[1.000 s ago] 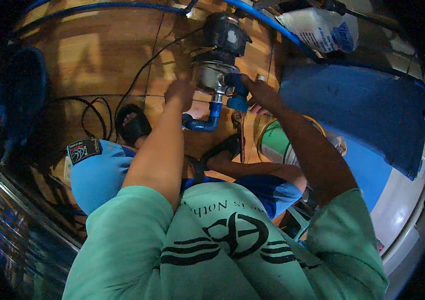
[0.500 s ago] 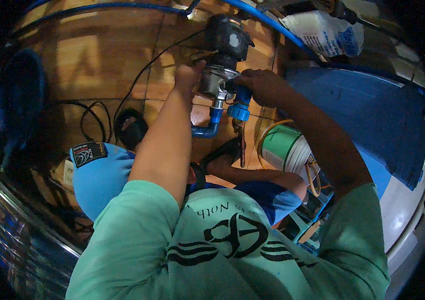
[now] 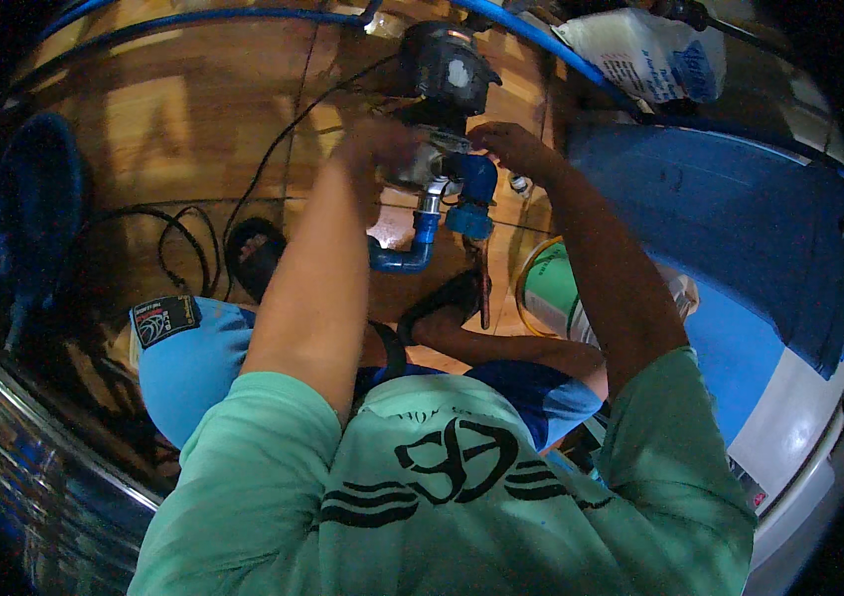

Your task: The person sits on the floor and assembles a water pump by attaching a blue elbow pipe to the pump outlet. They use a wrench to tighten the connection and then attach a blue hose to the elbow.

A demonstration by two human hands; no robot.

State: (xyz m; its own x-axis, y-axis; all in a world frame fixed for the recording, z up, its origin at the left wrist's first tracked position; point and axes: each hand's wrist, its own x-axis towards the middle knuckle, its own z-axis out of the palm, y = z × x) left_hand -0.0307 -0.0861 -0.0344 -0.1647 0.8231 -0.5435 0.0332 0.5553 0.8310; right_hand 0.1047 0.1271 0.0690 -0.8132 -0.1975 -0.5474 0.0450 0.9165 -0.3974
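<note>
A water pump with a black motor (image 3: 452,74) and a metallic pump body (image 3: 412,164) stands on the floor in front of me. A blue pipe elbow (image 3: 477,177) and a ribbed blue coupling (image 3: 468,220) are at its right side. Another blue pipe (image 3: 404,260) bends down and left from a metal fitting. My left hand (image 3: 374,145) is at the pump body's left side, its fingers smeared by motion. My right hand (image 3: 516,149) is just above the blue elbow, fingers stretched toward the pump and apart, with nothing visible in them.
A reddish, narrow tool (image 3: 484,290) lies by my foot. To the right are a green-and-white bucket (image 3: 551,283) and a large blue surface (image 3: 710,209). A white sack (image 3: 640,60) and a long blue pipe (image 3: 541,45) lie beyond. Black cable (image 3: 178,223) loops at left.
My right hand has let go of the blue elbow and moved slightly up. My left hand has shifted a little left and is blurred. A small pale round thing now shows below my right hand.
</note>
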